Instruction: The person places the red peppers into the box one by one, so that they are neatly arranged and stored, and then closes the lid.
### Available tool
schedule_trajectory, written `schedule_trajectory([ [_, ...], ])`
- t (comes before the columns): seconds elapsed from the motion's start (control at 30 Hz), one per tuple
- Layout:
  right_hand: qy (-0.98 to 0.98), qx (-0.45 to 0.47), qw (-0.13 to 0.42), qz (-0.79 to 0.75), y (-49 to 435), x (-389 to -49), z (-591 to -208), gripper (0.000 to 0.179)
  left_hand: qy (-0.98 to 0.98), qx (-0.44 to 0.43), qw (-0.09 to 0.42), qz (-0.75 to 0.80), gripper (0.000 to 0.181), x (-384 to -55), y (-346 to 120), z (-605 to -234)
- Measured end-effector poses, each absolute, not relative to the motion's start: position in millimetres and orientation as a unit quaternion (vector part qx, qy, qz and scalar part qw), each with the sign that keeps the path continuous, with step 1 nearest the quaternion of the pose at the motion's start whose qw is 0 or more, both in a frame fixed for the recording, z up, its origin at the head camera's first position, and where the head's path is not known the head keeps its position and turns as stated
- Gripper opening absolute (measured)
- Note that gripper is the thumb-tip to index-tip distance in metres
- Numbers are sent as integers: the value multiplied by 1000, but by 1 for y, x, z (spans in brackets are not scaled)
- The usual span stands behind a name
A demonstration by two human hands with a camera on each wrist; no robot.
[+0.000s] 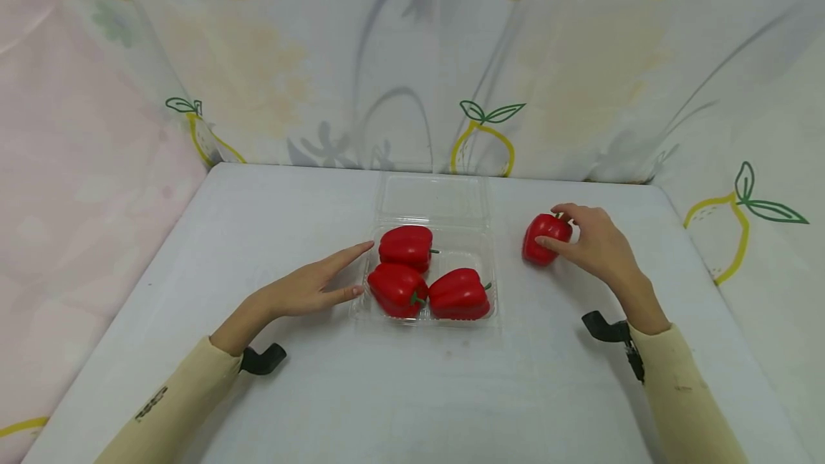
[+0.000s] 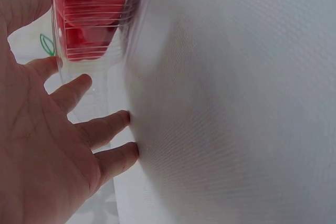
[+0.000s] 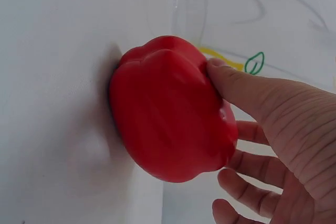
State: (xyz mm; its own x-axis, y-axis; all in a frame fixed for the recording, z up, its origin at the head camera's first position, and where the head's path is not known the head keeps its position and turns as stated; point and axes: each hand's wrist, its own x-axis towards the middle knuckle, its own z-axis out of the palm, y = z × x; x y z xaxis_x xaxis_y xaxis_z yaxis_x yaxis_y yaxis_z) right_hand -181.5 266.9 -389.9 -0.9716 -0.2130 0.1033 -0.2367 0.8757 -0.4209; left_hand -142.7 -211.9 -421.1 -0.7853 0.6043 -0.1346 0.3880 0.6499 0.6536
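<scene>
A clear plastic clamshell box [image 1: 473, 256] stands mid-table with its lid folded back. Inside are three red bell peppers: one at the back left [image 1: 404, 245], one at the front left [image 1: 394, 291] and one at the front right [image 1: 459, 294]. My left hand [image 1: 303, 290] lies along the box's left side, fingers spread and straight, with thumb and fingertips at its wall. To the right of the box, my right hand [image 1: 601, 243] holds another red bell pepper [image 3: 168, 114] between thumb and fingers. That pepper is close to the tabletop, its green stem toward the hand.
The open lid [image 1: 432, 200] lies flat behind the box, toward the back edge of the white table [image 1: 425, 392]. A lemon-print curtain [image 1: 399, 56] hangs behind the table and along both sides. Black wrist mounts [image 1: 263, 359] sit at the cuffs of both sleeves.
</scene>
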Motion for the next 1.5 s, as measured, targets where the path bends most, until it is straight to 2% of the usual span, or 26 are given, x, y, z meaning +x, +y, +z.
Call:
schedule_trajectory([
  [0.23,-975,103,23,196,268,-179,-386,75,893,278,171,309,76,-143,-211,-421],
  [0.67,-977,116,-45,174,276,-174,-378,86,895,277,170,305,77,-142,-211,-420],
  [0.93,-975,116,-58,180,277,-172,-378,84,897,277,166,302,76,-142,-211,-420],
  [1.2,-973,114,-50,196,278,-170,-380,72,896,276,170,305,76,-142,-211,-420],
  [1.5,-971,113,-41,207,277,-168,-379,70,898,275,168,300,76,-143,-211,-421],
])
